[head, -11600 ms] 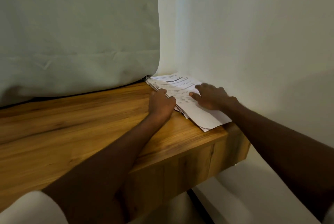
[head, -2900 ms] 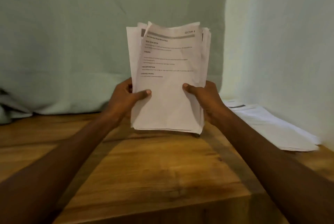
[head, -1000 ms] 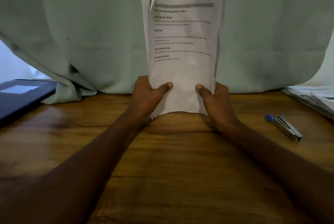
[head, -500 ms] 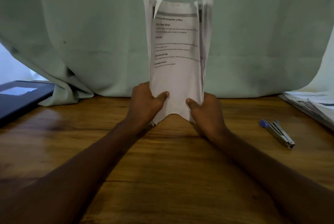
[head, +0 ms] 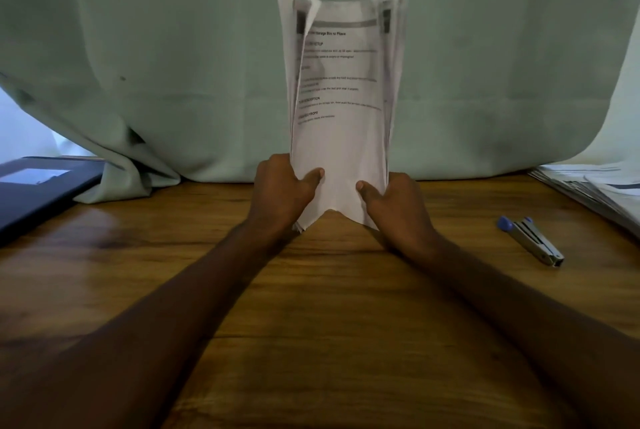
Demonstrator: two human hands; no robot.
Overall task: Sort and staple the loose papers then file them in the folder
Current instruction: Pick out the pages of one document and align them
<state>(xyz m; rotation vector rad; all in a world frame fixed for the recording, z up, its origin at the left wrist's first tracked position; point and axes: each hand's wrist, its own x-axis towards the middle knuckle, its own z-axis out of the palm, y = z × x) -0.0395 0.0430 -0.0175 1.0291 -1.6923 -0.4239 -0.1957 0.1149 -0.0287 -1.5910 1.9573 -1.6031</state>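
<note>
White papers (head: 341, 151), blue-tipped grey stapler (head: 530, 241), dark folder (head: 38, 193).

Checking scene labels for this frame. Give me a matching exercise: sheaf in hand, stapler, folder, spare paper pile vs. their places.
Things:
1. sheaf of papers
2. stapler
3. folder
4. spare paper pile

Places:
A. far left of the table, partly under the curtain edge
B. flat on the table, right of the right hand
C. upright at centre, gripped at its lower part by the left hand and the right hand
D. far right edge, stacked flat

Pairs: 1-C, 2-B, 3-A, 4-D
</note>
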